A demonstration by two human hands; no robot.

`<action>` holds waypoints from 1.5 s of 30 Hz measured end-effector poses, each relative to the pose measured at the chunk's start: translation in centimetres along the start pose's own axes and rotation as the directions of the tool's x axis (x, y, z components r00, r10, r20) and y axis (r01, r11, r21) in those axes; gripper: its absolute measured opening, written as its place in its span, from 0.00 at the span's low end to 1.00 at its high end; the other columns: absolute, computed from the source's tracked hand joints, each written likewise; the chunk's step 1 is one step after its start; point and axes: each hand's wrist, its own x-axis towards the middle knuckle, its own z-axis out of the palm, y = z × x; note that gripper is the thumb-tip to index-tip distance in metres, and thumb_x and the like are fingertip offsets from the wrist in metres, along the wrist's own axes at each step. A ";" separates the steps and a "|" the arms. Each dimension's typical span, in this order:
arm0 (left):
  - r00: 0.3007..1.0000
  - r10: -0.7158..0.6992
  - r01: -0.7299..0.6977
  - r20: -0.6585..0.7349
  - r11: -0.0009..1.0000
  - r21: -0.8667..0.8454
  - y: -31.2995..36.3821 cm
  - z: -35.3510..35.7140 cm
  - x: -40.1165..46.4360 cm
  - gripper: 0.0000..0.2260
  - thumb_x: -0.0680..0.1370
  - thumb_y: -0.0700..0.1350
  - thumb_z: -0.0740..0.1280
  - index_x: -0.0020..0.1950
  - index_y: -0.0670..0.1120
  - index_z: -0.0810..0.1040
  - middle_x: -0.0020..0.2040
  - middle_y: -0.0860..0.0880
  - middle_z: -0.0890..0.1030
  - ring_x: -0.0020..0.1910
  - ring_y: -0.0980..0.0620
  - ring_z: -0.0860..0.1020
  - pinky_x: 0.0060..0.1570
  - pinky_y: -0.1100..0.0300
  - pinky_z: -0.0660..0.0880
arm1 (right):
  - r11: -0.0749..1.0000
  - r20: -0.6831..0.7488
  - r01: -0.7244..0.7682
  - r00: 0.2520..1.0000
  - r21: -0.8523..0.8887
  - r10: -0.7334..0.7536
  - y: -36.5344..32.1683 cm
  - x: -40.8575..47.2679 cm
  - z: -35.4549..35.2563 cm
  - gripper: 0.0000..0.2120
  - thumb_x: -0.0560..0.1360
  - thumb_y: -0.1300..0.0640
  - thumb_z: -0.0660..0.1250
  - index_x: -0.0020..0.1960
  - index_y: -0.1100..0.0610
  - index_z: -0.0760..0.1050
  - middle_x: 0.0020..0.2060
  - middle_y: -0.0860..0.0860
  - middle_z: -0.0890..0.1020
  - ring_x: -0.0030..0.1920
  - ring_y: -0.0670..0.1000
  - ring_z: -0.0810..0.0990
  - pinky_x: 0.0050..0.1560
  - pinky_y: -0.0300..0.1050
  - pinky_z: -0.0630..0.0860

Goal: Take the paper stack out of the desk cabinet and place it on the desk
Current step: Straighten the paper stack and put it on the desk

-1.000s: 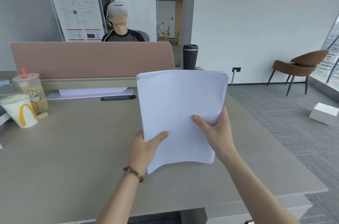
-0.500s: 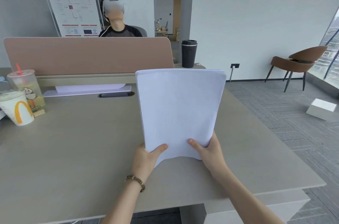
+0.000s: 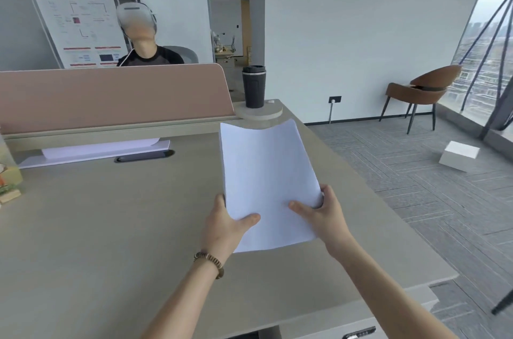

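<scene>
While the worktop [image 3: 111,227] fills the lower left and middle of the frame, the paper stack [image 3: 266,180] sits right of centre above it, its long axis running away from the person toward the dark tumbler [image 3: 253,86]. The left hand [image 3: 226,223] and right hand [image 3: 323,212] pinch its near corners, fingers closed on the sheets. Whether the far edge touches the surface, I cannot tell.

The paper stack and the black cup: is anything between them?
In the head view, only bare desk separates the paper stack from the black cup.
</scene>
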 end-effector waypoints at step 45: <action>0.999 0.047 -0.039 0.007 0.732 0.680 -0.8 17.3 14.5 0.21 0.74 0.58 0.61 0.47 0.40 0.78 0.69 0.39 0.68 0.67 0.41 0.65 0.66 0.49 0.65 | 0.482 -0.026 -0.012 0.999 -0.876 -0.022 5.6 18.7 -8.5 0.27 0.73 0.42 0.58 0.66 0.58 0.70 0.61 0.58 0.73 0.64 0.61 0.69 0.63 0.55 0.64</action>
